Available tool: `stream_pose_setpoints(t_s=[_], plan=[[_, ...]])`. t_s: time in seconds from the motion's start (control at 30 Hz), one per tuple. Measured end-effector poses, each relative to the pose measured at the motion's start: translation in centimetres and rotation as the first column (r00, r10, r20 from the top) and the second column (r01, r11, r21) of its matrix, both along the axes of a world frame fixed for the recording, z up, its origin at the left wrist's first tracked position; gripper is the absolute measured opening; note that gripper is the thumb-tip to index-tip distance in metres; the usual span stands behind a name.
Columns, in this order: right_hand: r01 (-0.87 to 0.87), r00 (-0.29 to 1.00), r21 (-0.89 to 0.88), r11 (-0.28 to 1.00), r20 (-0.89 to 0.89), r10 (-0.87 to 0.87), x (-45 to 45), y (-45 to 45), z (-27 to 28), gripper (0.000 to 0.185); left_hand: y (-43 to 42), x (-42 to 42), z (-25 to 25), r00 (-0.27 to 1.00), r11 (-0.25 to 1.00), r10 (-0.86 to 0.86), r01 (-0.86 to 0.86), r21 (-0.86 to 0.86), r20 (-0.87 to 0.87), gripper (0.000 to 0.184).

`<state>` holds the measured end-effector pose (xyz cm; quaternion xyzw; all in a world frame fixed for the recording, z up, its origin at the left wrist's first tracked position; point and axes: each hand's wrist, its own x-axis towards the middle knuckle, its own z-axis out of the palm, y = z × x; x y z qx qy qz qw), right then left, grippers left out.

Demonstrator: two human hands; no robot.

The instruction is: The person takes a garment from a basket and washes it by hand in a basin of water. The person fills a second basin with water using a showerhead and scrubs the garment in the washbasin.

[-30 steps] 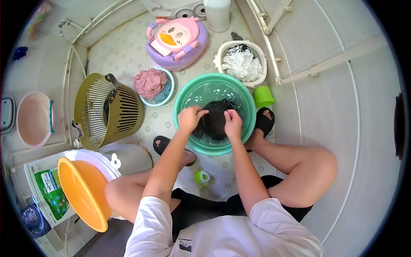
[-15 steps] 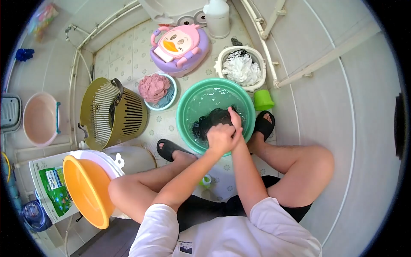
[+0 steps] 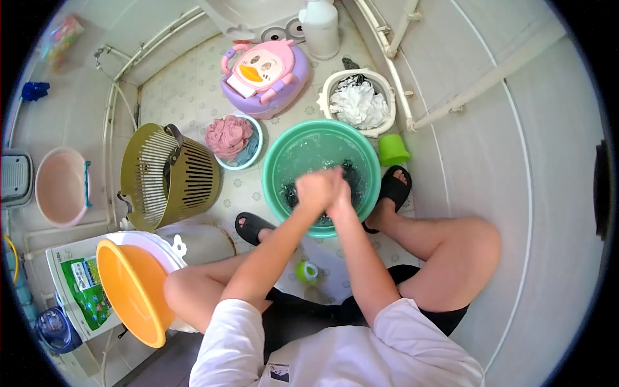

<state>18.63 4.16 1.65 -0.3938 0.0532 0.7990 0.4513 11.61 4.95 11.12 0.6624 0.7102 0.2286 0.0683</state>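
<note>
A round green basin (image 3: 269,174) of water stands on the floor between my feet. Wet black cloth (image 3: 351,174) lies in it, showing on both sides of my hands. Above the water, my left hand (image 3: 314,191) is closed in a fist, pressed against my right hand (image 3: 340,196). The right hand's fingers are curled in by the left, and both are somewhat blurred. The black cloth sits right under and between them; how much of it is in each grip is partly hidden.
Around the basin stand a small tub (image 3: 259,145) with pink and blue cloth, a white tub (image 3: 325,97) of white cloth, and a green cup (image 3: 393,150). A slatted olive basket (image 3: 196,174) and an orange basin (image 3: 132,293) are left. A pink-purple potty (image 3: 267,74) stands beyond.
My hands have moved a little left, and the right hand's raised fingers have folded in against the left. The dark bundle between them now shows less. The view has shifted slightly.
</note>
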Motion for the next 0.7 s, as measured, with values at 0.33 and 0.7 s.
stream_pose_setpoints(t_s=[0.33,0.7], plan=[[0.019,0.983,0.123,0.992,-0.183,0.004,0.7,-0.3,0.2,0.032,-1.7,0.4,-0.2,0.985,0.984,-0.169,0.17,0.06,-0.015,0.042],[-0.276,0.935,-0.129,0.952,-0.265,0.235,1.8,1.8,1.8,0.04,-3.8,1.3,1.2,0.947,0.952,-0.307,0.303,0.048,0.099,0.036]])
